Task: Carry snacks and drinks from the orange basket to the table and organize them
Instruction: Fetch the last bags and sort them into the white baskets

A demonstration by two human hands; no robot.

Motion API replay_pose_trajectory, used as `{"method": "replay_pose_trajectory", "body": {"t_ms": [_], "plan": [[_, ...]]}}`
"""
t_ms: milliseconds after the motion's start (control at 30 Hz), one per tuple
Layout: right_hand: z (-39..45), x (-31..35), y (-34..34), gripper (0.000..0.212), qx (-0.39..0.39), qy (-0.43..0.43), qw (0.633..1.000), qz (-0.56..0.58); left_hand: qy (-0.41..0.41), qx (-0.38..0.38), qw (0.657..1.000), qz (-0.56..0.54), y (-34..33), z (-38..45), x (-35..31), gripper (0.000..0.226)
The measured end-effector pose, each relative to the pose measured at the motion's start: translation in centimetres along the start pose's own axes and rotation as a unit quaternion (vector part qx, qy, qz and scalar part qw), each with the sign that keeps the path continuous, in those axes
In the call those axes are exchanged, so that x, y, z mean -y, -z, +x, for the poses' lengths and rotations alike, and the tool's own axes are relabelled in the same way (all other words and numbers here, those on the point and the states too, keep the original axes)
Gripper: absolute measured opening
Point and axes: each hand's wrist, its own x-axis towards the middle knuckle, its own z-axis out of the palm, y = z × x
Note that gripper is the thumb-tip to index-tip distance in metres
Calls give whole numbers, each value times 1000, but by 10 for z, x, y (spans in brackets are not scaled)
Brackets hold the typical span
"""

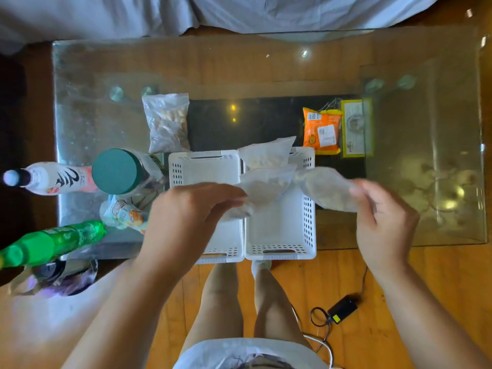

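Standing side by side at the near edge of the glass table (266,70), two white perforated bins (207,169) take up the middle, and clear snack bags are held over them: the left hand (191,209) pinches one clear bag (263,185), the right hand (383,211) grips another bag (324,190) past the right bin's wall. A third clear bag (266,153) rests on the bins' far rims, a zip bag of nuts (167,123) lies beyond the left bin, and an orange packet (322,131) touches a yellow-green packet (355,129) on the right. Left of the bins stand a green-lidded jar (115,171), a white bottle (50,178) and a green bottle (53,243).
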Motion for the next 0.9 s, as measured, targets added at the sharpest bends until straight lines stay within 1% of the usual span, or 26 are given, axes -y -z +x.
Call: {"method": "replay_pose_trajectory", "body": {"t_ms": [100, 200, 267, 400, 533, 633, 700, 733, 800, 833, 900], "plan": [[-15, -4, -6, 16, 48, 2, 999, 15, 20, 55, 998, -21, -22, -16, -4, 18], [-18, -7, -16, 18, 122, 13, 992, 27, 47, 137, 989, -39, -54, -25, -1, 21], [-16, -8, -24, 19, 179, 11, 983, 33, 53, 196, 979, -25, -79, -29, 4, 20], [-9, -8, -43, 22, 275, 6, 961, 12, 56, 268, 962, 17, -123, -31, 15, 23], [-6, -4, -63, 19, 331, 39, 943, -16, 79, 325, 942, 36, -154, -28, 23, 25], [-8, -3, -79, 17, 359, 44, 931, -43, 104, 348, 931, 37, -169, -28, 30, 26], [-10, -6, -92, 17, 374, 40, 925, -55, 134, 340, 931, 9, -173, -29, 37, 28], [-11, -8, -99, 17, 380, 35, 922, -59, 145, 331, 932, -4, -173, -29, 39, 34], [-12, -13, -110, 18, 393, 11, 918, -60, 154, 316, 936, -3, -172, -29, 45, 47], [-12, -15, -115, 18, 400, -6, 915, -54, 158, 308, 938, 8, -172, -29, 47, 50], [-11, -20, -121, 20, 417, -38, 907, -35, 179, 295, 938, 19, -171, -29, 54, 45]]}}
